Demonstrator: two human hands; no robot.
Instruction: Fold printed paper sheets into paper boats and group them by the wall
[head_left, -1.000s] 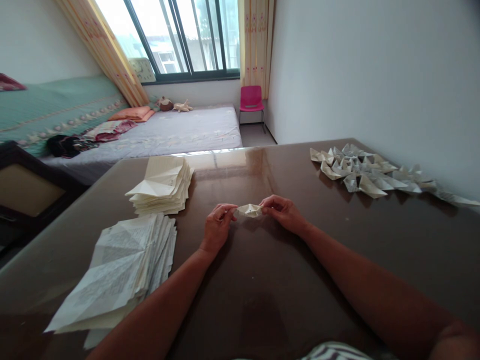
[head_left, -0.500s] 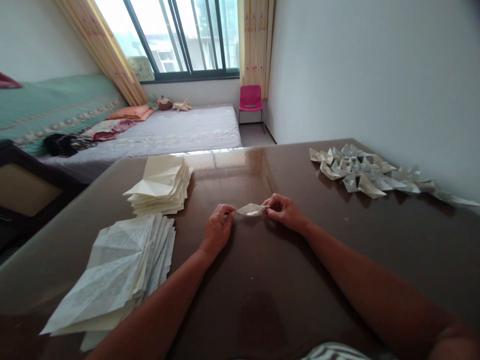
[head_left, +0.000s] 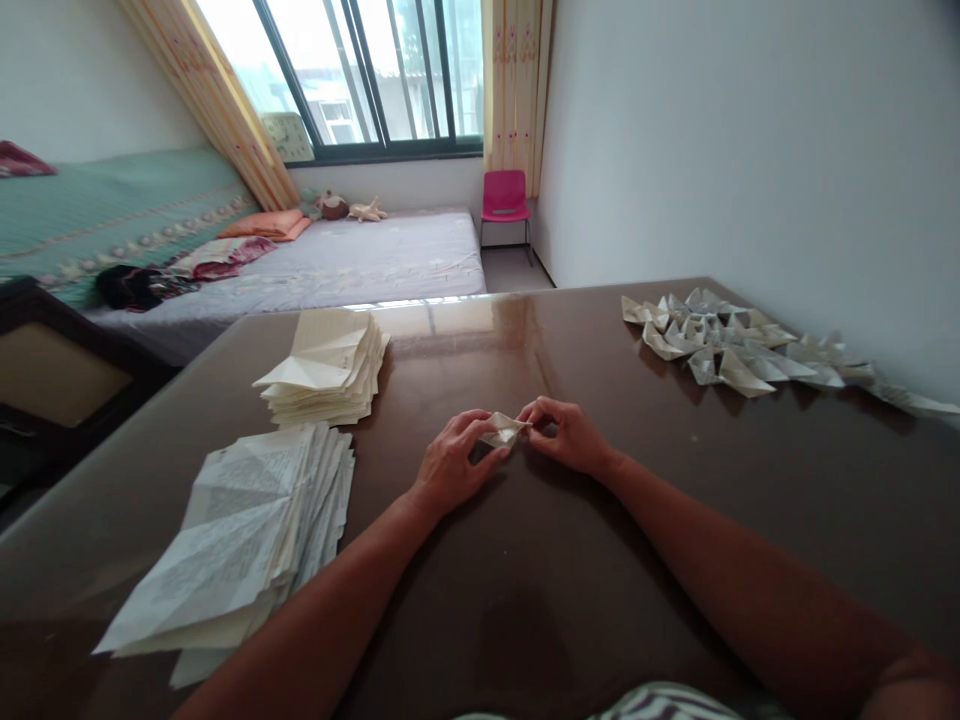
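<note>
A small folded paper boat (head_left: pixel 505 430), off-white with printing on it, is held between my two hands at the middle of the brown table. My left hand (head_left: pixel 459 458) has its fingers over the boat's left part and its thumb along the near side, hiding that end. With fingertips and thumb pinched together, my right hand (head_left: pixel 562 430) grips the boat's right tip. Both wrists are low over the tabletop.
On the left lie a cream stack of creased paper sheets (head_left: pixel 326 368) and, nearer, a stack of printed creased sheets (head_left: pixel 247 520). Many folded paper boats (head_left: pixel 739 345) are gathered at the right rear of the glossy table (head_left: pixel 480 620). Beyond are a bed (head_left: pixel 390 255) and a pink chair (head_left: pixel 505 197).
My left hand has slid right from the boat's left tip to wrap over its body. The boat has turned and looks more compact; my right hand still pinches its tip.
</note>
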